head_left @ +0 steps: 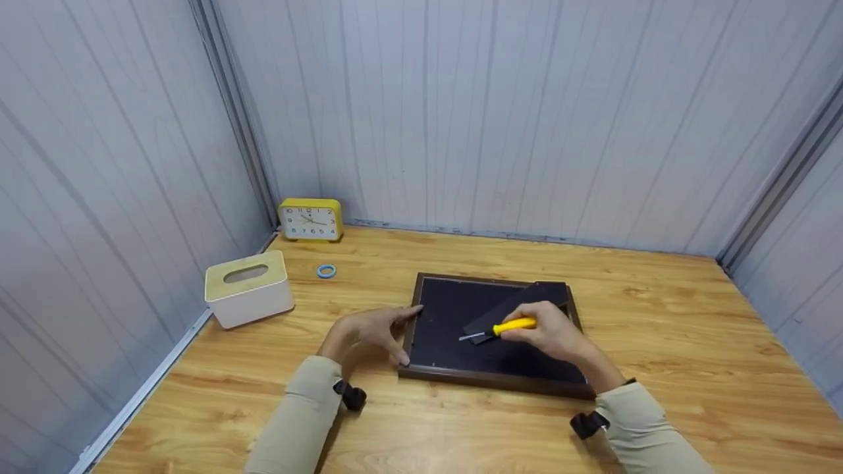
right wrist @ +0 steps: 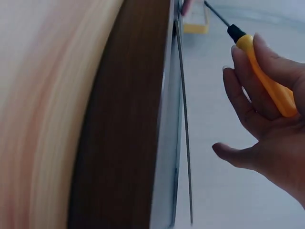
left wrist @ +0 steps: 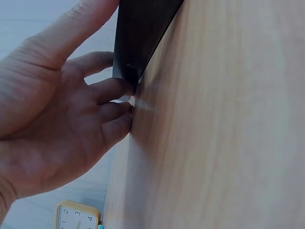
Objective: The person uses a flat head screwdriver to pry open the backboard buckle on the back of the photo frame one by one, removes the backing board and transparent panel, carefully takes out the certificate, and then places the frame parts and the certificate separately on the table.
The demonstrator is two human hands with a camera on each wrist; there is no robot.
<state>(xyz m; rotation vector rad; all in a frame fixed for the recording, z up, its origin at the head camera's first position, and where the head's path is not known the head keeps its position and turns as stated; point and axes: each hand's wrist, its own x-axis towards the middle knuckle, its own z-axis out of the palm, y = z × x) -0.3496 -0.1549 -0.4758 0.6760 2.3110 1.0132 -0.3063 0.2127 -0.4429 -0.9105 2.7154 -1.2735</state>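
Note:
A dark picture frame (head_left: 500, 380) lies with its black backing up. On the backing is a black stand flap (head_left: 504, 308), set at a slant. My right hand (head_left: 553, 329) holds a screwdriver (head_left: 515, 327) by its yellow handle, its metal tip above the backing and to the left. In the right wrist view the screwdriver (right wrist: 267, 76) lies between thumb and fingers, the little finger apart from it. My left hand (head_left: 379, 331) rests at the frame's left edge, thumb at the near corner and index finger farther back. The left wrist view shows its fingertips (left wrist: 125, 88) right against the frame's side.
A tissue box (head_left: 253, 303) stands at the left of the wooden table (head_left: 665, 316). Behind it is a yellow alarm clock (head_left: 311, 220) near the back corner, with a small blue ring (head_left: 326, 271) in front. Panel walls (head_left: 487, 118) enclose the table at the back and sides.

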